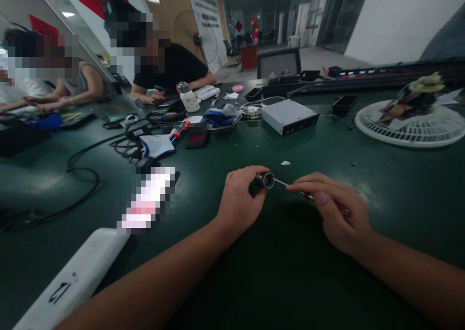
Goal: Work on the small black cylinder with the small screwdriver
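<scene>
Leaning in over the person's shoulder, I can see both bare hands held just above a dark green table top (pixel 232 286), straight ahead at 12 o'clock. The left hand (pixel 241 199) pinches a short dark metal cylinder (pixel 265 180) in its fingers, with the round open end turned toward the right hand. The right hand (pixel 336 216) stays a little apart from the left, its fingertips (pixel 300 185) closed around a thin steel rod (pixel 281 182). The rod bridges the gap and reaches the cylinder's mouth, while its near end disappears into the right hand.

A small white scrap (pixel 286 163) lies just beyond the hands at 12 o'clock. Farther out at 1 o'clock sits a silver metal box (pixel 289 117), and a round white fan guard (pixel 409 126) lies at 2 o'clock. A metal bowl of blue cloth (pixel 222 122) sits at 11 o'clock, and a coiled black cable (pixel 83 189) trails across the table at 9 o'clock. A co-worker in a black shirt (pixel 170 73) sits at 11 o'clock, with another person's bare arm (pixel 80 88) at 10 o'clock.
</scene>
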`<state>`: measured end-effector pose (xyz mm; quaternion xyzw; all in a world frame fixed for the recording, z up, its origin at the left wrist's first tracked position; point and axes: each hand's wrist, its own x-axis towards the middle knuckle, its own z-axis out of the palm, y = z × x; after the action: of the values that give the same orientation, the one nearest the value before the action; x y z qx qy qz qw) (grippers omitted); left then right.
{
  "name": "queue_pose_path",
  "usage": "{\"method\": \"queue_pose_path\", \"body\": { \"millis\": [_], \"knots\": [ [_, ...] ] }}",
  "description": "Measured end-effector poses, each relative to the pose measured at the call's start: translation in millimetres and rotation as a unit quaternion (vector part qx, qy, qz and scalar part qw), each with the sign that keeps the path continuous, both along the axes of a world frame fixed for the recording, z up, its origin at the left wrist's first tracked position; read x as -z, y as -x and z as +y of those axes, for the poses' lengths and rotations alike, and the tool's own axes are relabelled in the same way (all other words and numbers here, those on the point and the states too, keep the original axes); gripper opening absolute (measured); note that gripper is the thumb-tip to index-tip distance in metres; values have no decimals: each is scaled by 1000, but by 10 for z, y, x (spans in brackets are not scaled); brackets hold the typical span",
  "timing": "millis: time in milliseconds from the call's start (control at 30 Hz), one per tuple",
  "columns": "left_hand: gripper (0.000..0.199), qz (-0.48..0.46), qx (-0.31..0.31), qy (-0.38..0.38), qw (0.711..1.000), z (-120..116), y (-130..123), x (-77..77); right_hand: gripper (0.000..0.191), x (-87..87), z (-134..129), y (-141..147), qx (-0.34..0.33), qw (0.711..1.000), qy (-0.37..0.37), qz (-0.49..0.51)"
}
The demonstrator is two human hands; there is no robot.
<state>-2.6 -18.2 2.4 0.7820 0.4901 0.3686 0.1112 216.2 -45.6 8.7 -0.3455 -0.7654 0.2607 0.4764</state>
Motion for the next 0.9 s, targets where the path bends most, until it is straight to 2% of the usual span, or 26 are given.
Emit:
{"method": "queue_pose_path", "body": {
  "millis": [67, 233, 467, 633, 700, 833, 900],
  "knots": [
    [33, 4, -3, -2, 1000, -3, 3, 1, 31, 2, 7, 2, -6, 1000, 6, 2],
    [36, 11, 2, -6, 1000, 5, 9, 9, 32, 7, 11, 10, -72, 997, -6, 7],
    [35, 17, 6, -10, 1000, -2, 2, 6, 30, 1, 2, 9, 17, 1000, -14, 8],
    [38, 22, 5, -9, 1000, 0, 6, 12, 30, -2, 2, 16, -48, 999, -17, 20],
    [36, 24, 10, -7, 1000, -1, 7, 13, 30, -10, -2, 29, -37, 999, -18, 15],
    [34, 31, 7, -6, 999, -6, 9, 7, 31, -26, 2, 34, 33, 999, -17, 9],
    [34, 33, 5, -4, 999, -7, 11, 5, 34, -25, 8, 28, 10, 1000, -12, 12]
  ]
}}
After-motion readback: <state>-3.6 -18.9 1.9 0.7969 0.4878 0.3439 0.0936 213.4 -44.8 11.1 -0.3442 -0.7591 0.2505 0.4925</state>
